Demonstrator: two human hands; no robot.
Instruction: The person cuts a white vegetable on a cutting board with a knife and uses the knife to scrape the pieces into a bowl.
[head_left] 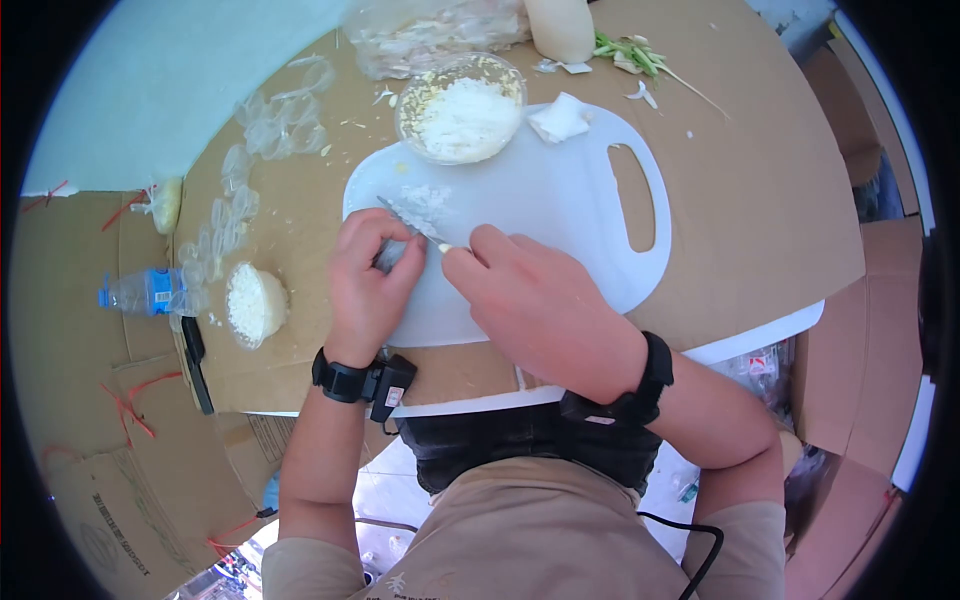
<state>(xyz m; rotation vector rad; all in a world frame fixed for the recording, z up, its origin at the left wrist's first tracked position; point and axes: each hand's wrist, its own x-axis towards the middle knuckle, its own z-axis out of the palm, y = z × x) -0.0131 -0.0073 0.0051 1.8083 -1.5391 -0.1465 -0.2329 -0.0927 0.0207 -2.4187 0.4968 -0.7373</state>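
Note:
My right hand [530, 290] is wrapped round the pale handle of a small knife [408, 216]. Its thin blade points up and left over the white cutting board [560, 220]. Fingers curled, my left hand [375, 265] is closed at the blade's near side; whatever it pinches is hidden by the fingers. Just beyond the blade lies a patch of finely chopped white bits [428, 197]. At the board's far edge stands a clear bowl [465, 115] with white and yellowish chopped bits. Beside it rests a folded white piece [560, 118], perhaps tissue.
A small tub of white bits [256, 305] stands left of my left hand. Farther left are a plastic bottle [150, 292] and crumpled clear plastic [285, 115]. A filled plastic bag [430, 35], a pale rounded container [560, 28] and green stalks [635, 52] lie at the back.

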